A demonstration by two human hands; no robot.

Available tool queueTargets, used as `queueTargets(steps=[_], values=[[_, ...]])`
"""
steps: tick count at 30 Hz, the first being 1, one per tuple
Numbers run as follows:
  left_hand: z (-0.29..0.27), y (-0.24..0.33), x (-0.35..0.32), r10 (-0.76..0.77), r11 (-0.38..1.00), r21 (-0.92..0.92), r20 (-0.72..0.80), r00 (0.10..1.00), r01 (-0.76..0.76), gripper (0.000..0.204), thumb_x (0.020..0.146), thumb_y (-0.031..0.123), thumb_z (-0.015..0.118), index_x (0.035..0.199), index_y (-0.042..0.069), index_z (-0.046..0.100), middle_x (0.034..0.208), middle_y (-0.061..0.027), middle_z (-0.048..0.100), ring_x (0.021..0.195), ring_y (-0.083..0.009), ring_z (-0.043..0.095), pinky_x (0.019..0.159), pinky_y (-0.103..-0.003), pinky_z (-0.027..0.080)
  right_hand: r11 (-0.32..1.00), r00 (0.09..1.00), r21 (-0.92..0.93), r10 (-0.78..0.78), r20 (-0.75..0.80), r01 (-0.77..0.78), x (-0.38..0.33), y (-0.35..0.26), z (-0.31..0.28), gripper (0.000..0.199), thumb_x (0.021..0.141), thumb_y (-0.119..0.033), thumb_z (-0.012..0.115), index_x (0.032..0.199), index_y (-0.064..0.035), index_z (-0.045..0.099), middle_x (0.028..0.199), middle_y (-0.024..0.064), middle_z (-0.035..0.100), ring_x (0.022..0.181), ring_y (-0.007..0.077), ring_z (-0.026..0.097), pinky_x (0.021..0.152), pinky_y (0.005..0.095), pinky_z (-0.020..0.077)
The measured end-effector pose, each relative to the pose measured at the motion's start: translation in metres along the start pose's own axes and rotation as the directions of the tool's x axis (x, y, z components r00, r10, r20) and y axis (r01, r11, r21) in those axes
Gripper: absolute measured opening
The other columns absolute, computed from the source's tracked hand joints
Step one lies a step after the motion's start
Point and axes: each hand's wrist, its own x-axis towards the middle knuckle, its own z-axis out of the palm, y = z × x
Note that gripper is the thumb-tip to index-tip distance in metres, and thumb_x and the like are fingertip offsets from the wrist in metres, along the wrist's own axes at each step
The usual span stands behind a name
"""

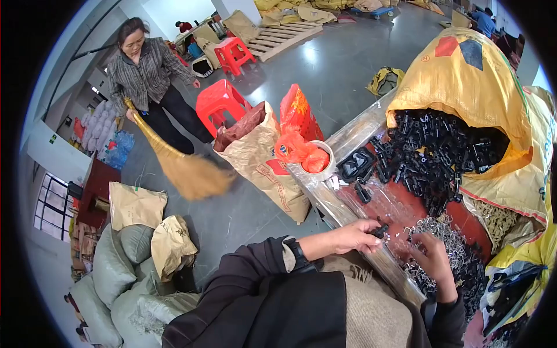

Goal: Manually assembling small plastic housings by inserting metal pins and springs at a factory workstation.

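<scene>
My left hand (354, 236) is closed on a small black plastic part (380, 231), held above the near edge of the work table (400, 281). To its right, my right hand (435, 261) hovers over a heap of small silvery metal hooks (441, 232). Its thumb and fingers look apart, slightly blurred, and I see nothing between them. Beyond both hands, black plastic parts (429, 151) spill from a large yellow woven sack (464, 87) onto the red tabletop. A black moulded piece (356, 165) lies at the table's left edge.
At the left, a person (145, 75) sweeps with a straw broom (180, 162). A brown paper sack (267, 156) stands against the table, near a white tub (316, 165) holding a red bag. Red stools (217, 104) stand behind. Stuffed sacks (116, 267) are piled at the lower left.
</scene>
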Motion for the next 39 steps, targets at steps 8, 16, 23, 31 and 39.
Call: queueTargets(steps=[8, 16, 23, 31, 39], values=[[0.018, 0.0, 0.009, -0.035, 0.999, -0.001, -0.024, 0.999, 0.035, 0.019, 0.074, 0.009, 0.056, 0.09, 0.007, 0.046, 0.074, -0.001, 0.052, 0.063, -0.0089, 0.052, 0.054, -0.021, 0.044, 0.955, 0.961, -0.229, 0.129, -0.246, -0.187, -0.071, 0.014, -0.01, 0.013, 0.066, -0.005, 0.054, 0.079, -0.0005, 0.052, 0.068, 0.0149, 0.047, 0.06, 0.0303, 0.049, 0.053, 0.0354, 0.0385], [0.05, 0.004, 0.04, -0.14, 0.989, 0.062, 0.136, 0.981, 0.133, 0.012, 0.074, 0.006, 0.054, 0.081, 0.009, 0.045, 0.075, -0.002, 0.052, 0.059, -0.0074, 0.048, 0.048, -0.019, 0.038, 0.883, 0.87, -0.299, 0.204, -0.449, -0.362, -0.127, 0.025, -0.005, 0.006, 0.069, -0.004, 0.056, 0.074, -0.0017, 0.052, 0.067, 0.0113, 0.047, 0.06, 0.0282, 0.05, 0.053, 0.0324, 0.0401], [0.07, 0.003, 0.073, -0.245, 0.939, 0.286, 0.163, 0.956, 0.192, 0.013, 0.073, 0.007, 0.056, 0.079, 0.01, 0.045, 0.072, -0.0036, 0.053, 0.059, -0.0075, 0.048, 0.049, -0.019, 0.037, 0.865, 0.811, -0.254, 0.251, -0.528, -0.433, -0.14, 0.033, 0.007, 0.004, 0.069, -0.003, 0.056, 0.072, -0.0023, 0.053, 0.065, 0.0097, 0.048, 0.061, 0.0261, 0.05, 0.052, 0.031, 0.04], [0.078, -0.002, 0.102, 0.022, 0.514, 0.783, 0.395, 0.918, -0.35, 0.012, 0.07, 0.009, 0.061, 0.076, 0.003, 0.052, 0.069, -0.0049, 0.055, 0.063, -0.0151, 0.052, 0.056, -0.027, 0.042, 0.928, 0.898, -0.286, 0.1, -0.428, -0.24, -0.103, 0.056, -0.002, 0.007, 0.068, -0.005, 0.058, 0.074, -0.0025, 0.054, 0.065, 0.0088, 0.048, 0.061, 0.0256, 0.05, 0.054, 0.0323, 0.0408], [0.076, 0.006, 0.092, -0.071, 0.089, 0.851, 0.523, 0.849, -0.517, 0.02, 0.061, 0.002, 0.06, 0.08, 0.004, 0.053, 0.075, -0.0111, 0.052, 0.07, -0.0291, 0.053, 0.06, -0.034, 0.043, 0.938, 0.923, -0.277, 0.094, -0.373, -0.208, -0.081, 0.066, 0.006, 0.01, 0.067, -0.006, 0.058, 0.075, -0.0023, 0.055, 0.067, 0.0083, 0.049, 0.062, 0.0253, 0.05, 0.056, 0.0325, 0.041]])
